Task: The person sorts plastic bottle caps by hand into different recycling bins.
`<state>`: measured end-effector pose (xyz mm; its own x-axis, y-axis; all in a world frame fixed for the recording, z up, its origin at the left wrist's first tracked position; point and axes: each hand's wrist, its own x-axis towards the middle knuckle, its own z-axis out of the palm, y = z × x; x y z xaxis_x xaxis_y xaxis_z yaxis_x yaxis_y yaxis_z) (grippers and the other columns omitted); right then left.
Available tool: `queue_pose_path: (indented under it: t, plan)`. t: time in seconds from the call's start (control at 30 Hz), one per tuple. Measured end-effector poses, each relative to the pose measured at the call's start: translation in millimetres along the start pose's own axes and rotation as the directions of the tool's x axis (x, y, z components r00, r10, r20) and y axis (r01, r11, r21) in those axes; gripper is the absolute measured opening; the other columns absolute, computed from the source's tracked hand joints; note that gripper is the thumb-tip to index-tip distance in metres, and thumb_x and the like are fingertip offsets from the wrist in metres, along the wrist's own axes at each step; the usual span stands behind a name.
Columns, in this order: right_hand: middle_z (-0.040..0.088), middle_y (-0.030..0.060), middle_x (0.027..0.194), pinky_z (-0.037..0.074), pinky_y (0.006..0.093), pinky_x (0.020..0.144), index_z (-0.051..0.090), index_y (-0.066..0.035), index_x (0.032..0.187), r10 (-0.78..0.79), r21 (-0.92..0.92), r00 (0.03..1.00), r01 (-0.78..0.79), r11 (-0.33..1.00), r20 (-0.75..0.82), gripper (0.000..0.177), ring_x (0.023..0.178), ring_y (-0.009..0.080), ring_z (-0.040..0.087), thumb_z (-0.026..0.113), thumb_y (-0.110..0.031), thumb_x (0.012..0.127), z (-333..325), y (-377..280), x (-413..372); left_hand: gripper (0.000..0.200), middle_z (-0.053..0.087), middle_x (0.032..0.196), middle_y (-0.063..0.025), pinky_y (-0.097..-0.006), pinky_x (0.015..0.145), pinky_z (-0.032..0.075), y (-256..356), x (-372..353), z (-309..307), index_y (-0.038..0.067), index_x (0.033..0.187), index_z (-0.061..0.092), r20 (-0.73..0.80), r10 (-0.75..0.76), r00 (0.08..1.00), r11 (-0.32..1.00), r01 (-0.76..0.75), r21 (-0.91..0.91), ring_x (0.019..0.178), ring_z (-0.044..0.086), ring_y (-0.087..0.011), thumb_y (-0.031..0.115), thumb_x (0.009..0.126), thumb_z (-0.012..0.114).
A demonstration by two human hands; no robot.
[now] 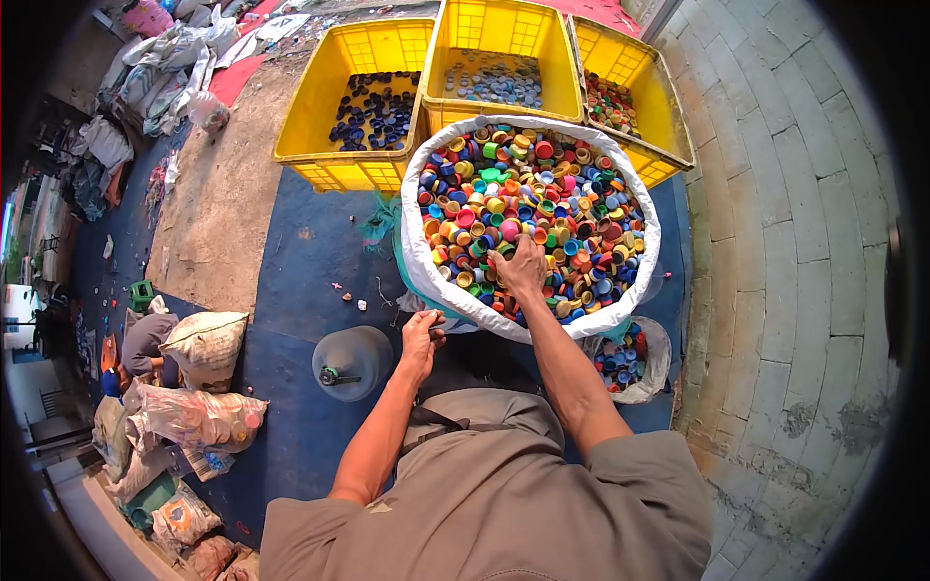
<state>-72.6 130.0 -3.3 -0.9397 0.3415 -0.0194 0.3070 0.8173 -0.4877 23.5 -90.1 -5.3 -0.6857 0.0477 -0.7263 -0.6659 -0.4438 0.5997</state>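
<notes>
A large white sack point(651, 242) with a rolled rim stands in front of me, filled with plastic bottle caps point(572, 208) of many colours. My right hand point(524, 265) reaches over the near rim into the caps, its fingers bent and closed among them. Which cap it grips, if any, is hidden. Just outside the sack's near left rim is my left hand point(422, 341), its fingers curled closed. A small dark bit shows at its fingertips, too little to name.
Behind the sack stand yellow crates with dark blue caps point(376, 111), pale caps point(496, 79) and mixed caps point(612, 105). A clear jug point(353, 363) is at left, a smaller bag of caps point(625, 363) at right. Another person point(147, 344) crouches among stuffed sacks point(205, 349). A block wall point(775, 271) runs along the right.
</notes>
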Motion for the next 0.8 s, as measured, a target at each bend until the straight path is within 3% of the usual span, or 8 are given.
queue_pose_path:
  t: [0.07, 0.23, 0.33, 0.47, 0.57, 0.7, 0.73, 0.8]
  plan:
    - [0.062, 0.0194, 0.104, 0.046, 0.0431, 0.086, 0.056, -0.001, 0.108, 0.008, -0.024, 1.0, -0.008, 1.0, 0.011, 0.058, 0.099, 0.0344, 0.056, 0.077, -0.039, 0.07, 4.2, 0.3, 0.6, 0.014, 0.062, 0.087, -0.0004, -0.0256, 0.061, 0.048, 0.6, 0.6, -4.2, 0.01, 0.097, 0.06, -0.012, 0.013, 1.0, 1.0, -0.013, -0.012, 0.062, 0.054, -0.0065, 0.023, 0.091, 0.06]
    - [0.062, 0.0185, 0.107, 0.046, 0.0387, 0.089, 0.053, 0.001, 0.113, 0.215, 0.385, 0.962, -0.264, 0.884, 0.167, 0.061, 0.104, 0.0317, 0.058, 0.081, -0.028, 0.068, -8.2, 3.0, 1.2, 0.014, 0.064, 0.085, -0.0004, -0.0275, 0.063, 0.047, 0.2, 3.2, -2.7, 0.011, 0.098, 0.06, -0.046, -0.001, 0.999, 1.0, 0.001, -0.002, 0.065, 0.055, -0.0081, 0.022, 0.09, 0.061]
    - [0.06, 0.0146, 0.115, 0.048, 0.0325, 0.09, 0.049, 0.001, 0.117, 0.187, 0.702, 0.972, -0.234, 0.673, 0.145, 0.058, 0.107, 0.0238, 0.059, 0.08, -0.019, 0.072, -8.3, 16.8, -3.9, 0.014, 0.064, 0.086, -0.0007, -0.0274, 0.063, 0.047, 3.4, 7.4, 3.5, 0.01, 0.098, 0.06, -0.029, 0.025, 0.999, 0.999, -0.024, 0.042, 0.064, 0.054, -0.0073, 0.022, 0.09, 0.061]
    - [0.059, 0.0104, 0.117, 0.046, 0.0323, 0.092, 0.046, -0.005, 0.123, 0.177, 0.941, 0.949, -0.292, 0.173, 0.262, 0.05, 0.107, 0.018, 0.058, 0.073, -0.018, 0.083, -17.9, 39.0, -9.1, 0.015, 0.065, 0.087, -0.002, -0.0269, 0.065, 0.047, 9.1, 18.8, 16.7, 0.008, 0.098, 0.061, 0.039, 0.156, 0.987, 0.962, -0.161, 0.219, 0.067, 0.055, -0.0082, 0.019, 0.088, 0.064]
    - [0.058, 0.0037, 0.119, 0.044, 0.0324, 0.088, 0.047, -0.011, 0.123, 0.136, 0.943, 0.94, -0.29, -0.164, 0.313, 0.046, 0.104, 0.0145, 0.058, 0.071, -0.018, 0.085, -25.0, 59.5, -13.7, 0.017, 0.065, 0.089, -0.0033, -0.0266, 0.066, 0.048, 8.4, 37.6, 31.5, 0.004, 0.098, 0.062, 0.14, 0.431, 0.892, 0.763, -0.442, 0.472, 0.071, 0.057, -0.0109, 0.015, 0.086, 0.067]
    - [0.062, -0.0015, 0.108, 0.039, 0.0349, 0.082, 0.049, -0.016, 0.123, 0.272, 0.943, 0.903, -0.327, -0.068, 0.333, 0.037, 0.101, 0.0115, 0.056, 0.062, -0.029, 0.091, -49.1, 72.2, -26.8, 0.026, 0.066, 0.087, -0.0057, -0.0262, 0.072, 0.047, 33.9, 37.9, 66.2, 0.001, 0.098, 0.062, 0.221, 0.515, 0.828, 0.51, -0.504, 0.697, 0.078, 0.06, -0.0118, 0.015, 0.079, 0.073]
    - [0.062, -0.0033, 0.109, 0.039, 0.0326, 0.079, 0.05, -0.016, 0.12, 0.212, 0.922, 0.903, -0.335, -0.194, 0.373, 0.04, 0.102, 0.0112, 0.055, 0.065, -0.036, 0.088, -62.2, 72.8, -32.4, 0.032, 0.067, 0.087, -0.0076, -0.0301, 0.076, 0.047, 31.4, 50.3, 69.5, 0.002, 0.101, 0.061, 0.246, 0.537, 0.807, 0.543, -0.554, 0.631, 0.081, 0.062, -0.0159, 0.014, 0.075, 0.075]
    - [0.062, 0.0048, 0.107, 0.044, 0.0369, 0.08, 0.053, -0.011, 0.115, 0.145, 0.833, 0.902, -0.301, -0.464, 0.406, 0.032, 0.1, 0.0216, 0.059, 0.054, -0.029, 0.088, -67.0, 81.3, -43.8, 0.035, 0.068, 0.089, -0.0084, -0.0336, 0.078, 0.047, 32.8, 69.5, 74.0, 0.003, 0.104, 0.059, 0.359, 0.61, 0.706, 0.302, -0.626, 0.719, 0.084, 0.062, -0.0206, 0.012, 0.074, 0.075]
